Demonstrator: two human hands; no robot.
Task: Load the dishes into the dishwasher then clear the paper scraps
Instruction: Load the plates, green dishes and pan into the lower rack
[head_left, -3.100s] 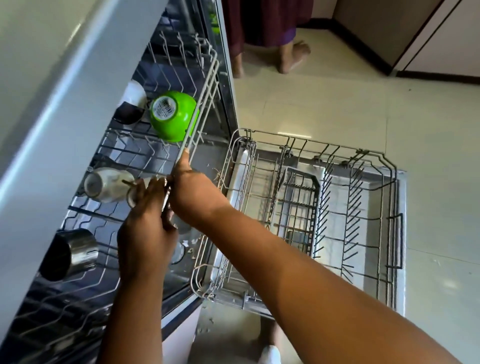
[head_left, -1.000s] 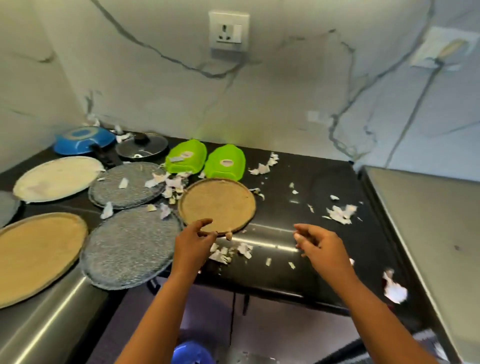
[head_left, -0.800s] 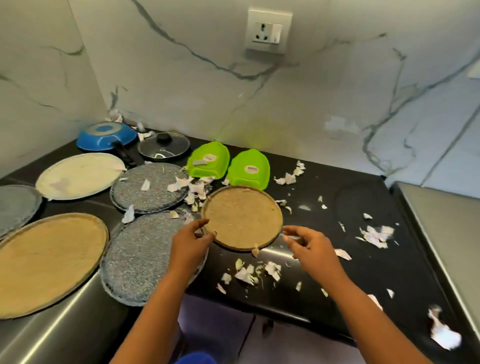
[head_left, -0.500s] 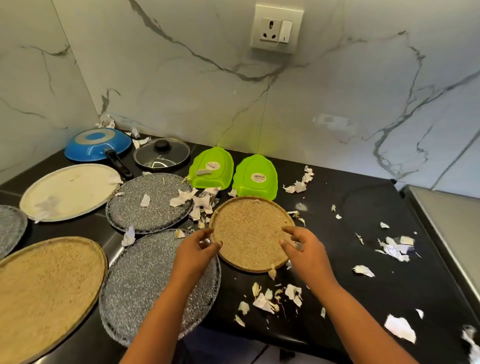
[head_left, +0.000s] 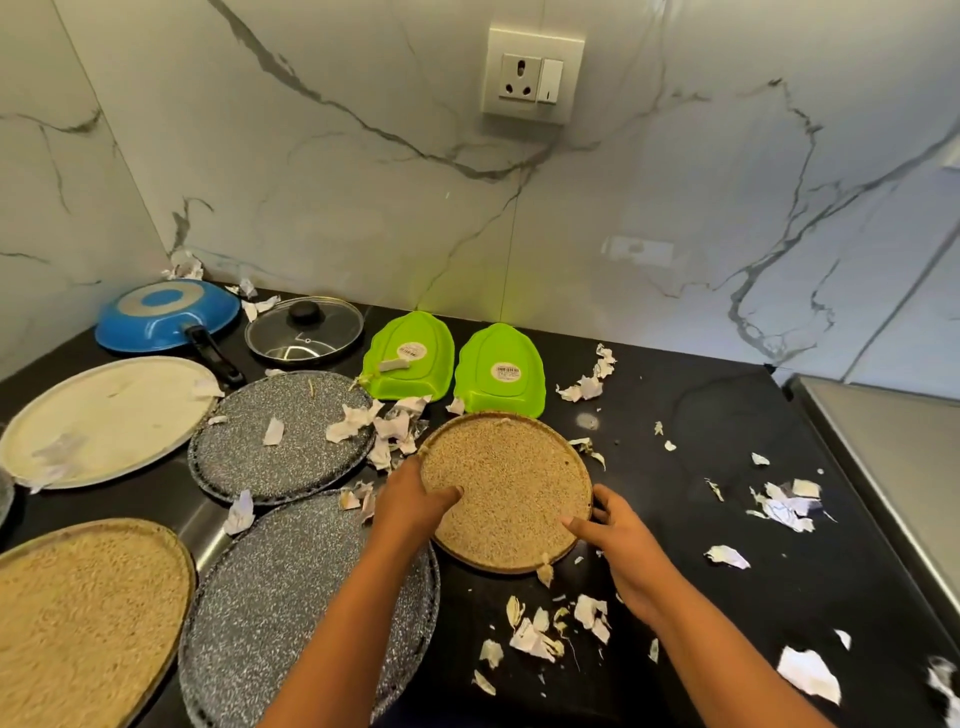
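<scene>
- Kitchen corner: white grey-veined marble wall (head_left: 363, 208) behind a black stone countertop (head_left: 727, 441), with a steel-grey surface cut off at the right edge.
- At the near left, a large tan speckled round plate (head_left: 78, 623), lying flat and cropped by the frame, so full outline unknown.
- Beside it, 1 grey speckled round plate (head_left: 280, 441) farther back and a 2nd grey speckled plate (head_left: 291, 623) nearer, partly hidden under the left forearm; rims touching or overlapping, hard to tell.
- Cream round plate (head_left: 104, 415) flat at the far left.
- Upturned blue frying pan (head_left: 161, 317) and round glass lid with black knob (head_left: 304, 332) parked at the back, well apart from the hands.
- 2 lime-green leaf-shaped plastic dishes (head_left: 410, 358), bottoms up with stickers showing, just behind the held plate.
- Small tan speckled round plate (head_left: 509, 483) at the countertop's centre, taken from opposite sides, probably for a level lift toward the dishwasher, itself out of view; impossible to say whether already off the surface.
- Left hand (head_left: 410, 514) pinching the left rim, thumb on top, fingers hidden beneath.
- Right hand (head_left: 618, 540) pinching the near-right rim, thumb on top, fingers curled round the edge.
- Torn white paper scraps (head_left: 540, 631) strewn over countertop and plates, seemingly left for after the dishes.
</scene>
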